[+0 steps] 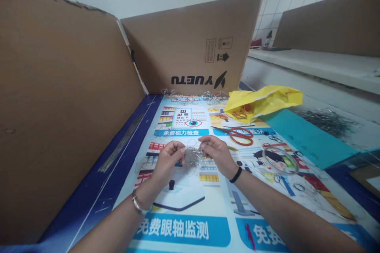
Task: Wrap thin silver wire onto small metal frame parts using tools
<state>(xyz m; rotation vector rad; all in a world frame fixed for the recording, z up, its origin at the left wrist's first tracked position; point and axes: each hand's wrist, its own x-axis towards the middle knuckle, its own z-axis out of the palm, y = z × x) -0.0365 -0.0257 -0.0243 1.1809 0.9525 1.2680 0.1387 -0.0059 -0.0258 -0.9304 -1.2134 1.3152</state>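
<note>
A small piece of thin silvery wire bent into several loops point(193, 157) is held up over the printed sheet. My left hand point(170, 159) pinches its left side between thumb and fingertips, and a silver bangle circles that wrist. The right side is pinched by my right hand point(215, 151), which has a black band at the wrist. The wire is too fine to make out exactly where its ends run. Beyond my right hand lie scissors with red handles point(242, 136), their blades pointing left.
A yellow bag point(261, 102) lies at the back right. Straight wires point(120, 146) lie along the left edge; tangled wire point(326, 122) is at right. A clear ring point(280, 161) rests on the printed sheet point(184, 201). Cardboard panels point(190, 43) stand behind and left.
</note>
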